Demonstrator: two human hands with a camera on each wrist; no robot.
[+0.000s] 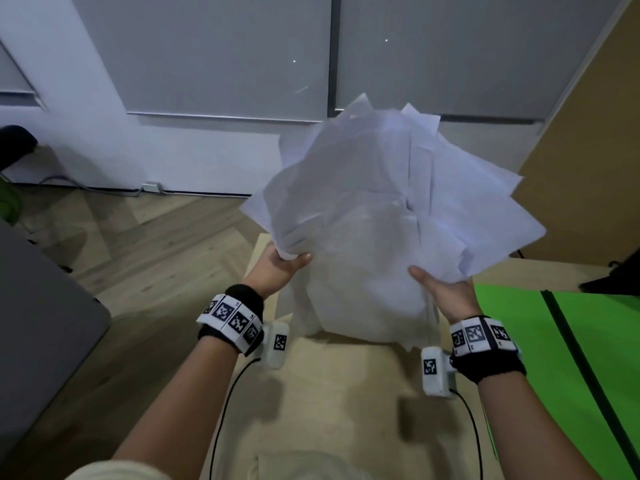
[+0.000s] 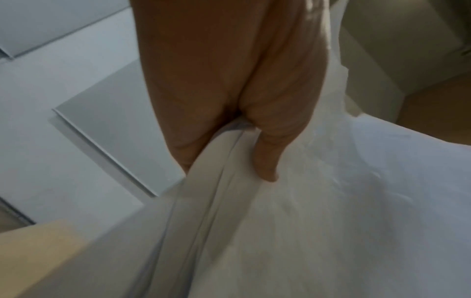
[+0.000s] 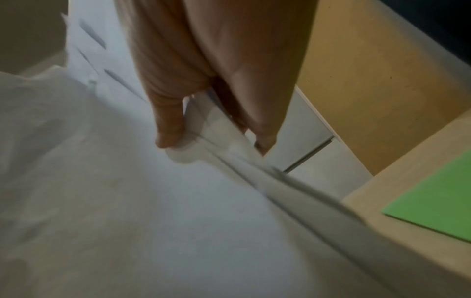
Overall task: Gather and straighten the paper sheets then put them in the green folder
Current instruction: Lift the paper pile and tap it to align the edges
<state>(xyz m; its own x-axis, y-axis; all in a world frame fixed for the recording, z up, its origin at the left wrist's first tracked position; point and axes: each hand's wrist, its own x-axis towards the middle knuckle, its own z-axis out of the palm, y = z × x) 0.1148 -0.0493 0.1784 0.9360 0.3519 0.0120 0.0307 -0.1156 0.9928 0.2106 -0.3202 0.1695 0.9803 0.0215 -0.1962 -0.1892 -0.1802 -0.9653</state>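
A messy stack of white paper sheets (image 1: 388,216) stands upright and fans out at the top, its lower edge down at the light wooden table (image 1: 332,393). My left hand (image 1: 280,265) grips the stack's left edge, thumb (image 2: 265,161) on the near face and fingers behind. My right hand (image 1: 440,285) grips the right edge of the paper sheets (image 3: 102,201), thumb (image 3: 170,129) in front. The green folder (image 1: 561,368) lies flat on the table to the right of my right wrist, and its corner shows as the green folder (image 3: 436,197) in the right wrist view.
A dark object (image 1: 620,271) sits at the table's far right. A tan board (image 1: 588,140) leans behind it. Wooden floor (image 1: 145,244) lies to the left, with a grey surface (image 1: 41,323) at the left edge and a wall with grey panels (image 1: 221,53) ahead.
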